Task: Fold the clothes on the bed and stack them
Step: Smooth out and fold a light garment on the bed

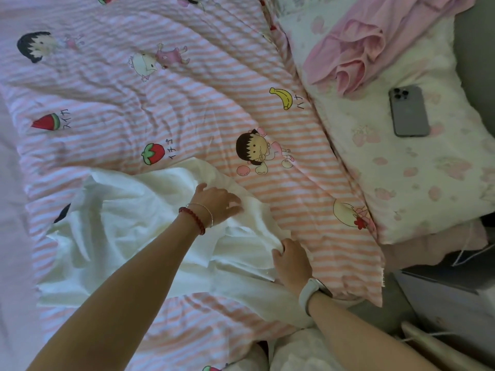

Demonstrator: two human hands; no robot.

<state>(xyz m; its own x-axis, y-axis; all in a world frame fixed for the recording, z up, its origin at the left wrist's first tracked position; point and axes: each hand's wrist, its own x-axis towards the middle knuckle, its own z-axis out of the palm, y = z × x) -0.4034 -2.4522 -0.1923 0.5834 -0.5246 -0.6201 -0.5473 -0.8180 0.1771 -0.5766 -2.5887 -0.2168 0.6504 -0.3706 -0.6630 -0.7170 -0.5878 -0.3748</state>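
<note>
A rumpled white garment lies spread on the pink-striped cartoon duvet near the bed's front edge. My left hand, with a red bead bracelet at the wrist, lies on the garment's far right part, fingers fairly straight and pressing the cloth. My right hand, a white band on its wrist, curls its fingers round the garment's right edge. A crumpled pink garment lies on the pillow at the upper right.
A grey phone lies face down on the floral pillow right of the duvet. A cable and dark furniture sit beyond the bed's right edge. More white cloth bunches at the bottom.
</note>
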